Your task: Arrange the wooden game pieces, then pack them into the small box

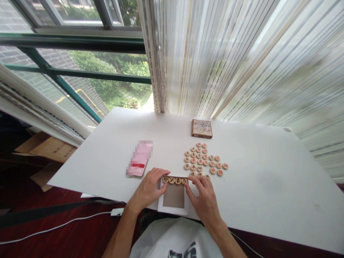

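A shallow white open box (160, 207) with a grey-brown inside lies at the table's near edge in front of me. Along its far wall stand several round wooden xiangqi pieces (172, 180) in one row, their dark characters facing up. My left hand (150, 184) grips the far left corner of the box, its thumb beside the leftmost piece and fingers over the rim. At the far right corner my right hand (204, 191) does likewise, its thumb by the rightmost piece. Past the box, many loose xiangqi pieces (200, 162) with red or black characters lie flat; some nearest ones are partly hidden.
A printed cardboard lid or box (201, 128) lies toward the back of the white table (255, 172). To the left is a pink-screened phone (140, 159), partly blurred. Striped string curtains (185, 61) hang behind the table. A white cable (67, 219) runs below left.
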### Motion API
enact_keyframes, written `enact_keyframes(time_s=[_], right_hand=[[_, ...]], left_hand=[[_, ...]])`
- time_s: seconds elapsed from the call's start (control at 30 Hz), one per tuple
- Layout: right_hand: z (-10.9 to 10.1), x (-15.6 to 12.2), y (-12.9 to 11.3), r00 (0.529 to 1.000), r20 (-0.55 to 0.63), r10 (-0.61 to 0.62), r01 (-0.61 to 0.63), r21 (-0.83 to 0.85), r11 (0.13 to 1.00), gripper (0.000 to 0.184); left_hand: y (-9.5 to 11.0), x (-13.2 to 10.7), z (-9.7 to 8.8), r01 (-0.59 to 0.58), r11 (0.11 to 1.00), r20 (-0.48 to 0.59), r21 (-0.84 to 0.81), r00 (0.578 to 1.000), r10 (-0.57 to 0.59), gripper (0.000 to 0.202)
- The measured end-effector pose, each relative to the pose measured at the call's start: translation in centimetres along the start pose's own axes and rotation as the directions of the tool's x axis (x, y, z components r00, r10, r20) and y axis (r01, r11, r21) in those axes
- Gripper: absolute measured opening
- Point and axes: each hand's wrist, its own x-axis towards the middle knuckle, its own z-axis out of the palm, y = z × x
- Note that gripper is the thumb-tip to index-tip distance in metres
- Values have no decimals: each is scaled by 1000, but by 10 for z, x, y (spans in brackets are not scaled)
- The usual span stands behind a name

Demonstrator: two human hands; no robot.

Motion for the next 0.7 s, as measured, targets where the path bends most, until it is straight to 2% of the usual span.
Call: enact_keyframes(time_s=[0.17,0.33,0.5,0.6,0.7], right_hand=[[-12,-22,17,1000,-21,17,-15,105,994,16],[-20,-37,27,998,-39,49,-41,176,984,16],[-34,-41,39,993,-54,101,-90,172,981,14],[-41,-44,47,991,-76,108,-95,161,982,14],[-47,-47,55,987,-109,120,-104,145,984,14]], left_hand=[[1,0,0,1,1000,4,21,1000,-1,46],[13,5,1,-16,998,28,57,1000,14,48],[23,19,10,-42,996,59,75,998,38,42],[24,25,15,-51,997,71,64,996,47,35],[23,27,16,-45,998,80,52,996,41,37]])
